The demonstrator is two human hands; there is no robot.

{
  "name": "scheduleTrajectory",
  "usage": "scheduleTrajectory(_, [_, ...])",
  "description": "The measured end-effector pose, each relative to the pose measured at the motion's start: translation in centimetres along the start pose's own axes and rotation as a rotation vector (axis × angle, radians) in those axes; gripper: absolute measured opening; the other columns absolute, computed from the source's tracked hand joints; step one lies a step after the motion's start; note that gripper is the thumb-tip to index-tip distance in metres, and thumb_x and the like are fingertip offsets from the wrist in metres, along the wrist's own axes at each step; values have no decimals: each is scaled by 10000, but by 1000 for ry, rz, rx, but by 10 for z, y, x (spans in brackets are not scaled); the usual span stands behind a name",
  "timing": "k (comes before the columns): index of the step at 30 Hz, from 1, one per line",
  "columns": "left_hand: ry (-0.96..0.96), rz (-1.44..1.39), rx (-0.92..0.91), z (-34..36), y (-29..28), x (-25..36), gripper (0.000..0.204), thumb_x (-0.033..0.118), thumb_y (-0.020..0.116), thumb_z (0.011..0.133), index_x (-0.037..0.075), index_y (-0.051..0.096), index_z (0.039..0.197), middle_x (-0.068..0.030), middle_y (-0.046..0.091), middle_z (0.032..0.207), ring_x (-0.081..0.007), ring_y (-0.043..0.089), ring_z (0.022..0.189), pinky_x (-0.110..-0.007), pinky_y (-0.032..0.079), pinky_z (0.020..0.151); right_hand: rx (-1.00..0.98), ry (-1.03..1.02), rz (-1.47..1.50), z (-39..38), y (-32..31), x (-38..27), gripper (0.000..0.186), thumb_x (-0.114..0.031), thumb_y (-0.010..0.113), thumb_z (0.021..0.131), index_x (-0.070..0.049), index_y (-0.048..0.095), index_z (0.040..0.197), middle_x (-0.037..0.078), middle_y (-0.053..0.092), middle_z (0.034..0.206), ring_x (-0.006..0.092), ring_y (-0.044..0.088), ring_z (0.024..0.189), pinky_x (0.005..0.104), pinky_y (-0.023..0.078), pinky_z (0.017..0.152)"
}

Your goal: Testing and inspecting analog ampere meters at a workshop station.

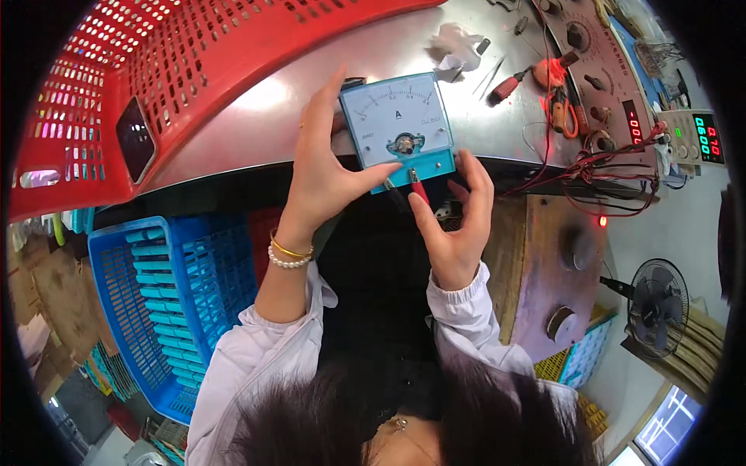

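Between my hands, at the front edge of the metal bench, is an ammeter with a white dial and a teal case. My left hand closes on its left side, thumb along the lower edge and fingers partly behind the case. At the lower right corner my right hand grips the meter, its thumb close to a red terminal post. A black terminal post sits beside the red one. The undersides of the meter are hidden.
A red basket stands on the metal bench, with a phone at its wall. At right are a red-handled screwdriver, tangled leads and a test panel. A blue crate of teal parts is at lower left; a fan stands right.
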State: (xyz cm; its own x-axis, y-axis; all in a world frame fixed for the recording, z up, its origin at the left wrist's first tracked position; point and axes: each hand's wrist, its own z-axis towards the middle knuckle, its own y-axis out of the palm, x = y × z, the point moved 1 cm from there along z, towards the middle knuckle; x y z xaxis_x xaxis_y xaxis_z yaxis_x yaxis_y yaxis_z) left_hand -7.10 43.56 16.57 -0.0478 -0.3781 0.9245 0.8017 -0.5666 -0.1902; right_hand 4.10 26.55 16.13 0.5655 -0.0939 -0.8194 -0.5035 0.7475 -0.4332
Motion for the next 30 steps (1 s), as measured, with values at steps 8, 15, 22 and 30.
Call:
scheduleTrajectory(8, [-12,61,-23,-7,-4,-8,1093,149,929,593,94,398,1548,-138,482,1460,-285,513,1314,-398,496,1050,-14,217,190,-25,5,6,583,-56,867,796,6,551,1282,107,608,1116,180,632,946,312,531,854])
scheduleTrajectory(15, [-62,21,-11,-2,1,-6,1109,155,931,591,105,391,1558,-124,503,1443,-270,523,1304,-394,498,1048,-82,213,293,-19,7,3,403,2,777,883,30,581,1234,122,703,1042,165,698,901,287,559,812])
scheduleTrajectory(22, [-31,75,-2,-2,-7,-10,1118,137,928,588,109,385,1565,-120,507,1443,-265,521,1297,-394,497,1028,-104,215,285,-17,15,1,267,-5,755,907,39,646,1147,104,724,966,130,695,829,269,552,759])
scheduleTrajectory(30, [-14,118,-33,-1,-9,-8,1103,107,921,623,63,346,1563,-140,484,1460,-281,553,1276,-394,518,1016,-77,207,213,-16,10,-5,208,-21,760,908,30,673,1090,62,701,897,82,632,736,229,511,661])
